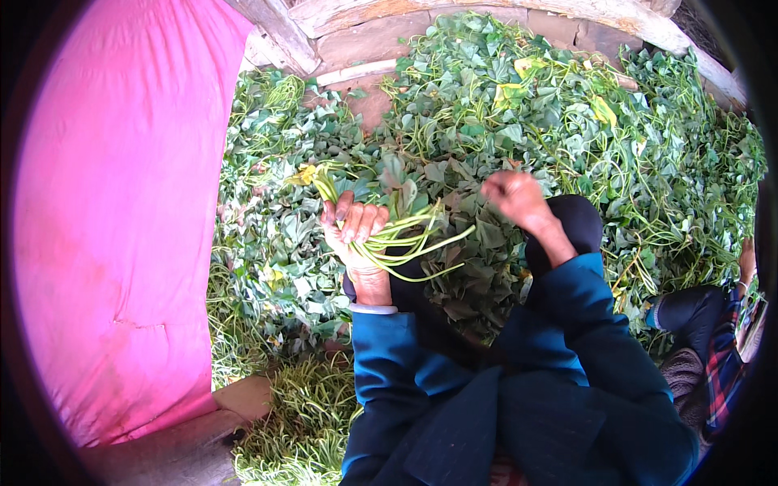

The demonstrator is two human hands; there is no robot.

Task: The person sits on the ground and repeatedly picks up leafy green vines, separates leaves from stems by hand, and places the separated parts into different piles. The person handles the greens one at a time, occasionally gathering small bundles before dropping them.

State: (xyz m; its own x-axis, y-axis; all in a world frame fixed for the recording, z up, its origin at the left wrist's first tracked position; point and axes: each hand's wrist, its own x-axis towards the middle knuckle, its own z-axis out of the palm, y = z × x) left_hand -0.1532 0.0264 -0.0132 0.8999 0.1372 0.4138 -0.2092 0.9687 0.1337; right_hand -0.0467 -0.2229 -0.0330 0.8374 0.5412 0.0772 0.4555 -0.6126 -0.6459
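A bundle of thin green leaf stalks (pixel 404 240) is clasped in my left hand (pixel 358 234). Long stalk ends fan out to the right of the fist, and shorter ends with a yellow leaf stick out above the thumb. Apart from it, my right hand (pixel 516 197) hovers over my knee with its fingers curled. Motion blur hides whether anything is between those fingers. Beneath both hands spreads a thick heap of leafy green vines (pixel 480 267), with darker leaves between my knees.
A pink cloth (pixel 127 231) hangs along the left. Pale stripped stalks (pixel 298 419) are piled beside my left arm, near a wooden beam (pixel 164 446). Wooden poles (pixel 486 9) border the far side. Another person's leg (pixel 693 316) and hand (pixel 747 261) show at right.
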